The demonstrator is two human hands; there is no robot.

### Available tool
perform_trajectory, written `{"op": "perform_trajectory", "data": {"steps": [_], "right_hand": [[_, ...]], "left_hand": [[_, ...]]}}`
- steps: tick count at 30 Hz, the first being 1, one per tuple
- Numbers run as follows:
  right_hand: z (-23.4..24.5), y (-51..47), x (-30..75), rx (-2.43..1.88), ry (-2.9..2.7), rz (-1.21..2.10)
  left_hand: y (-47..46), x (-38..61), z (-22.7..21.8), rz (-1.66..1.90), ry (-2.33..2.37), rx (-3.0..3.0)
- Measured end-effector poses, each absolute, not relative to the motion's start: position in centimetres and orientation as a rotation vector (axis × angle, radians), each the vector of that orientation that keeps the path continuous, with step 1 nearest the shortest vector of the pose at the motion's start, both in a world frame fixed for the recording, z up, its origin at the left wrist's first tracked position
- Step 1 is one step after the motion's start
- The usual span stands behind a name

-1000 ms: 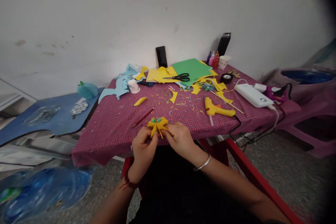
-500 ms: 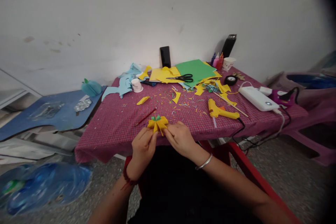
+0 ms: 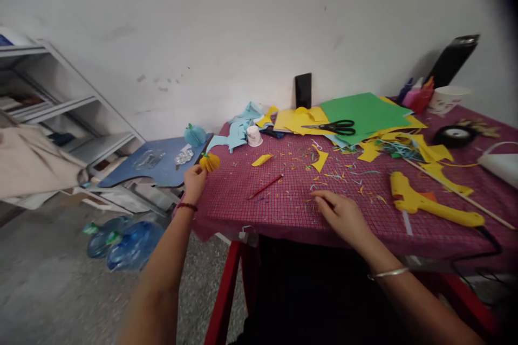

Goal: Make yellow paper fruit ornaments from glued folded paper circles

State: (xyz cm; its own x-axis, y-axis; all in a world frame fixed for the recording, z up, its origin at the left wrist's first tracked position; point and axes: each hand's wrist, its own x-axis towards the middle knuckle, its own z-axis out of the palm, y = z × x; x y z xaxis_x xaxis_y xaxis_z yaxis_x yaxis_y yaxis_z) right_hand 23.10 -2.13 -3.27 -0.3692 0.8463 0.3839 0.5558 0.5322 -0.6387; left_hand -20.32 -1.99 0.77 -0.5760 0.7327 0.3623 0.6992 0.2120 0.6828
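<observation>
In my left hand (image 3: 195, 182) is a small yellow paper pumpkin (image 3: 210, 162) with a green top, pinched at its side over the table's left edge. Just beyond it, on a blue board, sits a light-blue paper pumpkin (image 3: 195, 135) with a green stem. My right hand (image 3: 342, 216) hovers above the front of the table, fingers loosely bent and slightly apart, with nothing visible in them. Between the hands lie a red pencil (image 3: 265, 186) and a folded yellow paper piece (image 3: 262, 160). Coloured paper scraps (image 3: 319, 158) are scattered past the right hand.
A yellow glue gun (image 3: 435, 206) and its cord lie at the right. Behind are black scissors (image 3: 339, 127), green sheets (image 3: 366, 113), a phone (image 3: 303, 90) and a paper cup (image 3: 254, 136). The blue board (image 3: 121, 171) adjoins the table; water bottles (image 3: 135, 245) lie on the floor.
My view has swung left. The left hand has carried the yellow pumpkin left towards the blue board. My right hand has let go of it and stays over the table.
</observation>
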Motion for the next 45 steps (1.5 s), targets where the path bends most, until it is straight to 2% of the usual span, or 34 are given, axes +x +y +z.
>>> {"op": "perform_trajectory", "data": {"steps": [6, 11, 15, 21, 27, 35, 45], "right_hand": [[-3.7, -2.2, 23.4, -1.189, -2.070, 0.555], [-3.6, -2.3, 23.3, -1.200, -2.082, 0.533], [-3.8, -2.3, 23.3, -1.189, -2.068, 0.528], [-4.5, -2.4, 23.4, -1.148, -1.924, 0.464], [-4.3, -2.8, 23.7, -1.084, -1.844, 0.509], [-4.1, -3.0, 23.6, -1.014, -1.897, 0.496], [-4.0, -3.0, 23.4, -1.019, -1.921, 0.503]], "left_hand": [[-1.7, -21.7, -2.7, 1.163, 2.465, 1.377], [-1.7, -21.8, -3.0, 1.149, 2.502, 1.400], [-1.0, -21.4, -1.2, 1.185, 2.564, 1.450], [2.5, -20.3, 4.4, 1.156, 2.581, 1.656], [6.8, -18.7, 7.7, 0.768, 2.527, 1.846], [8.1, -19.8, 7.8, 0.125, 2.533, 1.730], [8.9, -19.9, 6.4, -0.033, 2.568, 1.690]]}}
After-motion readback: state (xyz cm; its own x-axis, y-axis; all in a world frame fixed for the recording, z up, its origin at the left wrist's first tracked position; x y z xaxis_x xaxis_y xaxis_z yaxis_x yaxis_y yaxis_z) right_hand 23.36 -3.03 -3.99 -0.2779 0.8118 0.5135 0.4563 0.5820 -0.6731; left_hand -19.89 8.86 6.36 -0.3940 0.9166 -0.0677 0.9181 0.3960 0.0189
